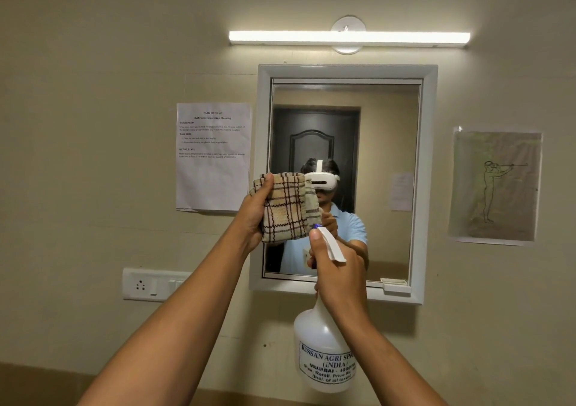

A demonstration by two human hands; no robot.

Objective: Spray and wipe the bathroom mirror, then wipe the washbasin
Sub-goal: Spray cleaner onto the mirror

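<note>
A white-framed mirror (386, 143) hangs on the beige wall straight ahead. My left hand (255, 215) grips a folded beige checked cloth (288, 206), held up in front of the mirror's lower left part. My right hand (338, 270) grips the neck of a white spray bottle (324, 352), its blue-tipped nozzle pointing at the glass, just right of the cloth. The bottle's body hangs below the mirror frame. The washbasin is out of view.
A lit tube light (349, 37) runs above the mirror. A printed task sheet (213, 156) is taped left of it, a drawing sheet (495, 187) right of it. A white switch and socket plate (152, 285) sits on the wall lower left.
</note>
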